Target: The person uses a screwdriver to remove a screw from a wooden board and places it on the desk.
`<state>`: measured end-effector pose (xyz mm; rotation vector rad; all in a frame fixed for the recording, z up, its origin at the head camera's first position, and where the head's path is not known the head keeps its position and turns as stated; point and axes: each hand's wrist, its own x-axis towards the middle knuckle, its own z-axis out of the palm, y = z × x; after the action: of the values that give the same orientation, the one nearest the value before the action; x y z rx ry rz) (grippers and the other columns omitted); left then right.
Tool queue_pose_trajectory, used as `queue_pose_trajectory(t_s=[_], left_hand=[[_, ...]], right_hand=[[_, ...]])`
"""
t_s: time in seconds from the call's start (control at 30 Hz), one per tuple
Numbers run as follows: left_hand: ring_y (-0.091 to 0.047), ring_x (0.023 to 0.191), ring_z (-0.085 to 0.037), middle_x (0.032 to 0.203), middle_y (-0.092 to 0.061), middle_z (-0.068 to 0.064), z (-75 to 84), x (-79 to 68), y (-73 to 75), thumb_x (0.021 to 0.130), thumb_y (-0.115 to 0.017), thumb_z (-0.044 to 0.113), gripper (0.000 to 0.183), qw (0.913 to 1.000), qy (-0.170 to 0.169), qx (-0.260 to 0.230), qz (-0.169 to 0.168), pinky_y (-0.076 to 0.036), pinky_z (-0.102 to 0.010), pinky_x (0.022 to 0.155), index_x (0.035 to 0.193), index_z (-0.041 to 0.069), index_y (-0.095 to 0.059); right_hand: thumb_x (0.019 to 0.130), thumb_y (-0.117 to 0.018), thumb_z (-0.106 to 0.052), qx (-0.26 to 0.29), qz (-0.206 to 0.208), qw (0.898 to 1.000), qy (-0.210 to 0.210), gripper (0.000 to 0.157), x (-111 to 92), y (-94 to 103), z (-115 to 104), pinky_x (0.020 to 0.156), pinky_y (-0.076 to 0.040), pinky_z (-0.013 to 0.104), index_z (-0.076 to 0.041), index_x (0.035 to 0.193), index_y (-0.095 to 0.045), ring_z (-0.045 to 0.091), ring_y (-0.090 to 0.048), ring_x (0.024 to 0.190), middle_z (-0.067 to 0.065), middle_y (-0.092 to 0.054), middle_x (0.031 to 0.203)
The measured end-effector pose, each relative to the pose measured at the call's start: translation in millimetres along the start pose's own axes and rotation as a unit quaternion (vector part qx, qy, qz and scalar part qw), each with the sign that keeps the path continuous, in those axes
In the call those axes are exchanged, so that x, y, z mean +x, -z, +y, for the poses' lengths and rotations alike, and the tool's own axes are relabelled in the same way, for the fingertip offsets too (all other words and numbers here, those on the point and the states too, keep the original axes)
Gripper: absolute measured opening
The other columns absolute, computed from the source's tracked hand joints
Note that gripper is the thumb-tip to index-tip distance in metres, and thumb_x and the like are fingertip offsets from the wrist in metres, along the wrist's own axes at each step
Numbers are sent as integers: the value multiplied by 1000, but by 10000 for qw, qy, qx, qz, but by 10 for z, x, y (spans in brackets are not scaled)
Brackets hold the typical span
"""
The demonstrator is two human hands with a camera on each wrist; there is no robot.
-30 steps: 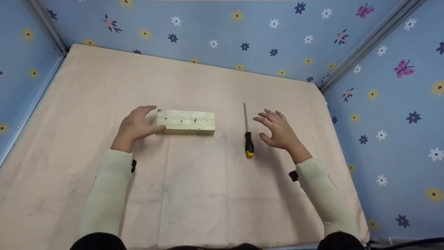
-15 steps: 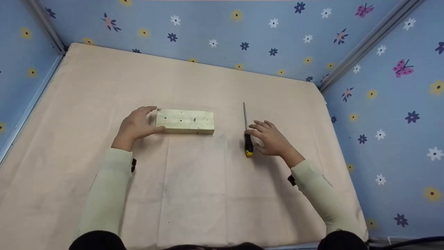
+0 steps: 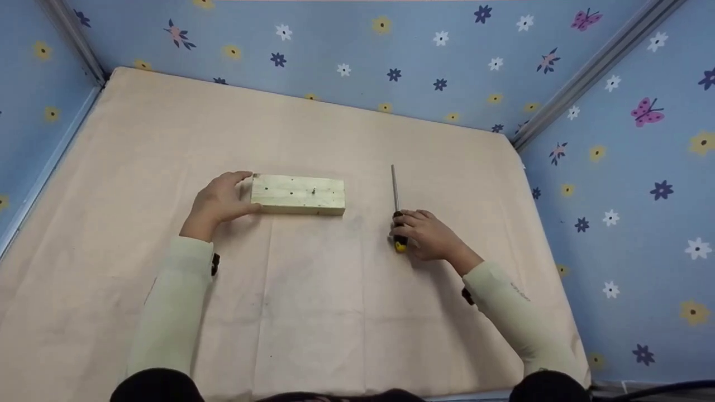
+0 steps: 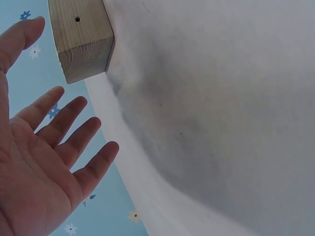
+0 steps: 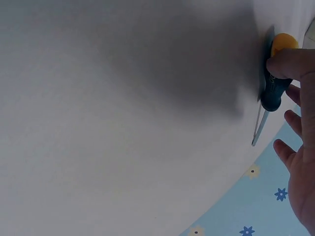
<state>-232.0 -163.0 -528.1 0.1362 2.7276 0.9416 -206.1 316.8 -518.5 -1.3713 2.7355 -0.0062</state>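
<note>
A pale wooden block (image 3: 299, 195) lies flat on the cloth, with several small holes and one screw (image 3: 314, 191) standing up from its top. My left hand (image 3: 220, 198) is at the block's left end, thumb at the near corner and fingertips by the far one. In the left wrist view its fingers are loosely extended, apart from the block (image 4: 83, 29). On the right lies a screwdriver (image 3: 395, 190) with a black and yellow handle, shaft pointing away from me. My right hand (image 3: 430, 234) has its fingers over that handle; the right wrist view shows the thumb across the handle (image 5: 273, 91).
A beige cloth (image 3: 313, 312) with fold lines covers the table. Blue walls (image 3: 346, 44) with printed flowers rise behind it and at both sides, meeting at grey corner posts (image 3: 592, 72).
My right hand has come down and left, from beside the screwdriver onto its handle, and its fingers have closed round it. The left hand and the block have stayed almost still.
</note>
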Motion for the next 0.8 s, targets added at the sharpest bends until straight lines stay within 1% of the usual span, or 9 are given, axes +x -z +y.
queue_pose_trajectory(t_s=[0.23,0.37,0.5,0.57,0.67,0.8], left_hand=[[-33,139,-40,151,-37,-17,4,-2,-24,81,-72,41,78,9999,81,-130,-41,-32,-60,108,148,20,-39],[-32,140,-39,152,-36,-16,7,-7,-46,80,-73,41,79,9997,137,-189,-109,-32,-60,109,148,22,-39],[-31,140,-40,153,-36,-16,6,-4,-51,79,-74,39,81,9995,134,-247,-162,-31,-59,110,149,20,-38],[-30,141,-40,153,-35,-16,7,-3,-48,79,-75,38,82,9993,125,-285,-182,-31,-59,110,149,19,-37],[-30,141,-40,153,-35,-17,9,2,-38,80,-75,38,81,9992,129,-319,-205,-30,-59,111,149,19,-37],[-32,140,-40,152,-37,-17,13,18,-24,81,-73,37,77,9991,162,-339,-204,-31,-58,110,147,17,-39]], right_hand=[[75,-77,-12,-83,-180,9998,57,47,3,-24,-30,101,-43,53,-22,120,-66,30,-49,130,7,-58,133],[77,-77,-12,-125,-264,9994,167,43,14,-27,-43,99,-45,54,-22,118,-66,30,-49,128,7,-59,131],[82,-75,-16,-171,-278,9991,270,34,31,-41,-45,96,-47,53,-22,114,-66,29,-51,126,6,-60,128],[83,-75,-18,-193,-279,9989,310,32,40,-49,-46,95,-47,53,-21,114,-67,29,-51,126,5,-60,128],[82,-77,-18,-180,-314,9988,332,33,53,-45,-51,95,-48,53,-21,113,-67,30,-50,129,4,-62,127],[82,-77,-16,-63,-369,9988,323,29,79,-13,-68,96,-48,53,-20,110,-70,32,-49,131,3,-64,125]])
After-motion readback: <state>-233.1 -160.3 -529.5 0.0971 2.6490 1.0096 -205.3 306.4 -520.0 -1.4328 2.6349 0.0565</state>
